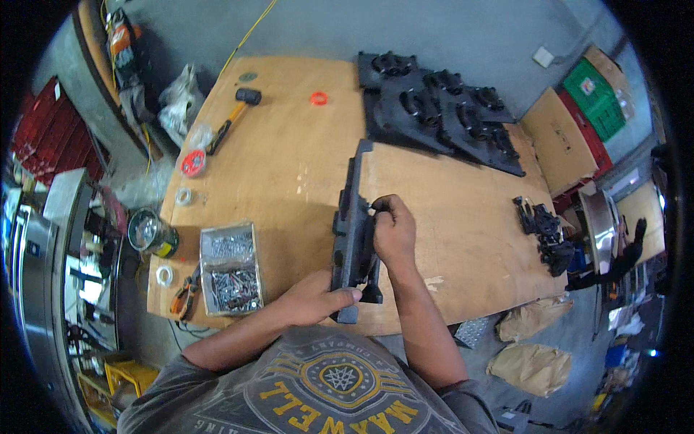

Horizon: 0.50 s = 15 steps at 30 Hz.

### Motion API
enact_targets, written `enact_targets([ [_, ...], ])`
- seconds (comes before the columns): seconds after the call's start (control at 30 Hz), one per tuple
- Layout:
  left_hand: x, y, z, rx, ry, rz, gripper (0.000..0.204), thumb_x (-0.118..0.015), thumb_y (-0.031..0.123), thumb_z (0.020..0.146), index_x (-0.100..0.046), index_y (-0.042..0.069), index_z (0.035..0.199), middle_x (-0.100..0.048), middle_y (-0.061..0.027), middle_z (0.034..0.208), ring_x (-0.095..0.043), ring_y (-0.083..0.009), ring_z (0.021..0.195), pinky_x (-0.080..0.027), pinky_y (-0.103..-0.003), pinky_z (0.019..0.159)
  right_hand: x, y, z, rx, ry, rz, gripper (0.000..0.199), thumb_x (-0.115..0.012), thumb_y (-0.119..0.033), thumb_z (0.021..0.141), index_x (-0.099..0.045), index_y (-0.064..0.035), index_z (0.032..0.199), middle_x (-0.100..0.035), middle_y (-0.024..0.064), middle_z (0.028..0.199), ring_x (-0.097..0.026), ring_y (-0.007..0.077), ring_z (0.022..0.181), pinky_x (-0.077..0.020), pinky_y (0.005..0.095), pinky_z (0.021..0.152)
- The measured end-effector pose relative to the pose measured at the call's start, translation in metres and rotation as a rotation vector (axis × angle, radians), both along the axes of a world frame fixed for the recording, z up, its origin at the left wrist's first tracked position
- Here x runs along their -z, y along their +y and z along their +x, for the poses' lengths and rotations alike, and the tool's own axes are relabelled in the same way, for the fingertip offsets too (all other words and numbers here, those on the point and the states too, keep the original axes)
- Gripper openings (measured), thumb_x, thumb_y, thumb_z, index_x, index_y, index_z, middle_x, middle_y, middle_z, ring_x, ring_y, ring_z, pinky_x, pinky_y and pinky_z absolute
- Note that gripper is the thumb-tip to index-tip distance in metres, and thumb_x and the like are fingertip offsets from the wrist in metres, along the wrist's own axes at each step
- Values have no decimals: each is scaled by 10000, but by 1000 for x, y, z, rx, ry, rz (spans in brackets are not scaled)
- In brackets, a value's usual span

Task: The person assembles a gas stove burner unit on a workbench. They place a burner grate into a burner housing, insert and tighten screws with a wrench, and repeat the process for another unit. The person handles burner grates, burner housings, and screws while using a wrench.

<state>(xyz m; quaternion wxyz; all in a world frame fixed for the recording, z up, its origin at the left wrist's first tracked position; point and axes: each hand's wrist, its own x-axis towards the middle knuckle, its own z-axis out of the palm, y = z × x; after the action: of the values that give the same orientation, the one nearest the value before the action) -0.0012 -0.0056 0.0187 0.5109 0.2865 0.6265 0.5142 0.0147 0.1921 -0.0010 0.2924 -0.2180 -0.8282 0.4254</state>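
Black plastic, long and ribbed, the panel (352, 217) stands on edge near the front middle of the table (289, 159), its far end pointing away from the person. The left hand (312, 298) is closed around the panel's near end at the table's front edge, thumb across the top. The right hand (394, 230) rests against the panel's right face about halfway along, fingertips pinched at its top edge; whether they hold a small fastener there is too small to tell.

Left of the panel sits a tray (230, 267) of screws, with pliers (185, 293) and a tape roll (165, 275) beyond it and a tin (150, 233) at the table's left edge. Farther left and back lie a red roll (192, 163) and a hammer (233, 116); a red ring (319, 98) lies behind the panel. Behind and right of the panel is a stack of black moulded parts (444, 116). Well to its right, near the table's edge, is a heap of small black parts (546, 231). Nothing crowds the panel itself.
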Motion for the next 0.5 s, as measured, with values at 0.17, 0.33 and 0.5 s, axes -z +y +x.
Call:
enact_targets([
  [0.17,26,0,2,-200,-60,193,455,-615,322,907,-574,-40,1179,-623,-84,1005,-577,-164,923,-475,-308,816,-24,2,23,-86,-48,-650,230,-561,-204,926,-613,-3,1026,-576,41,691,-514,144,594,-429,296,583],
  [0.33,38,-14,2,-285,-306,177,554,-621,301,894,-490,-54,1298,-607,-127,1167,-561,-201,1073,-450,-333,937,30,27,65,-7,-352,-234,468,-656,-417,882,-638,3,1088,-684,198,943,-653,303,889,-503,402,796],
  [0.5,27,-26,8,-481,-246,288,771,-622,290,891,-264,-57,1479,-476,-196,1387,-513,-287,1235,-411,-355,1030,77,-4,67,-266,-404,-779,590,-675,-429,888,-592,80,1175,-683,177,1015,-649,239,903,-517,358,801],
])
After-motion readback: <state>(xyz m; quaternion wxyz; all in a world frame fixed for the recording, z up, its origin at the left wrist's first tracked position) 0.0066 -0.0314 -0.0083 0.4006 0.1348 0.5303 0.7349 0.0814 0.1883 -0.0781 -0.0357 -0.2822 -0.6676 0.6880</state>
